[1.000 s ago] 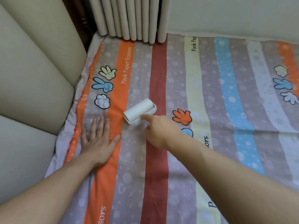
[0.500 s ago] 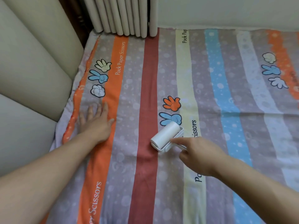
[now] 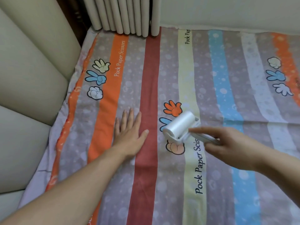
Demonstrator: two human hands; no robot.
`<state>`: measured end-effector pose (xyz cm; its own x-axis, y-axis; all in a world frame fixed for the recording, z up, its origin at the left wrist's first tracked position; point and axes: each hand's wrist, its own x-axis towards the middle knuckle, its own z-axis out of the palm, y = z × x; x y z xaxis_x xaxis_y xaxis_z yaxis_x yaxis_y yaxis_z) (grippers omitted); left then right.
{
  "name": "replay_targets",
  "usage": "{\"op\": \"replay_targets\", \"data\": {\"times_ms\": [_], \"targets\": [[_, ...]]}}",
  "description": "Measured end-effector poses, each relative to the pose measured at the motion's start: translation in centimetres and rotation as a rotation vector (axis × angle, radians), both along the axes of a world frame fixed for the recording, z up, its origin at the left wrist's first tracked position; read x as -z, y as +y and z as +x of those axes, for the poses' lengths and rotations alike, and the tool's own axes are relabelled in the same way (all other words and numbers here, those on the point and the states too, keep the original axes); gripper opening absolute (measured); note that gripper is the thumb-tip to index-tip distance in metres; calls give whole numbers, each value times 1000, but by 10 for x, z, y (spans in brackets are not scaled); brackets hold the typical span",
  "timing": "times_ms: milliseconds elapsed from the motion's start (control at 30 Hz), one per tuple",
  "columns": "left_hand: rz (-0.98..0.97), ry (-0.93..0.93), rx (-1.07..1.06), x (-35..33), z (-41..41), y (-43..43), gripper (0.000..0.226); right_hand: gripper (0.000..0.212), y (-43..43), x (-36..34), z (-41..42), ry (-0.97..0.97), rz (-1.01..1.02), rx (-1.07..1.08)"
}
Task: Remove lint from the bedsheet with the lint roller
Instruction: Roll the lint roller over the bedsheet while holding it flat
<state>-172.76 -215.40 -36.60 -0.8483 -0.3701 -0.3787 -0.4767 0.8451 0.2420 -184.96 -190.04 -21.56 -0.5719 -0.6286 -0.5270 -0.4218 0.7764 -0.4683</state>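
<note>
Right hand (image 3: 232, 148) has the lint roller (image 3: 179, 125) by its white handle: the index finger (image 3: 201, 131) lies straight along the top of the handle and the other fingers are curled underneath, gripping it. The roller head sits just past that index fingertip. It is a short, fat white cylinder with a glossy, slightly see-through wrap, held in a white plastic frame and set on a slant, with its round near end facing down and left. It is low over the bedsheet (image 3: 227, 75), right at the edge of the pale yellow stripe, and it covers most of a blue cartoon hand. An orange open-hand print lies just beyond it and an orange fist print just short of it. Whether it is actually pressing the cloth or a touch above it, I cannot tell. Over on the other side, the left hand (image 3: 129, 133) lies palm down on the sheet with its fingers straight and close together. It rests on a grey dotted stripe, and the thumb (image 3: 144, 133) reaches onto the dark red stripe, which runs between that thumb and the roller's near end. Past the left fingertips, at the far end of the sheet, stands a pale ribbed radiator (image 3: 126, 15), and off the little-finger side runs a cream padded headboard (image 3: 32, 65).
</note>
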Motion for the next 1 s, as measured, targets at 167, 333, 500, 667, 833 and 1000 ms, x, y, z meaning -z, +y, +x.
{"op": "replay_targets", "data": {"times_ms": [167, 333, 500, 667, 833, 1000], "targets": [[-39, 22, -45, 4, 1, 4, 97, 55, -82, 45, -26, 205, -110, 55], [-13, 8, -44, 2, 1, 5, 103, 52, -122, 74, -36, 214, -75, 68], [-48, -27, -22, 0, 1, 6, 101, 49, -82, 73, -23, 243, 4, -6], [-48, -52, -23, -7, -2, 9, 104, 54, -23, 67, -5, 225, 84, -48], [-107, -25, -106, -15, -4, 22, 101, 56, 25, 63, 5, 216, 105, -83], [-139, 145, -122, -28, -13, 65, 64, 55, 68, 60, 16, 192, 96, -123]]}}
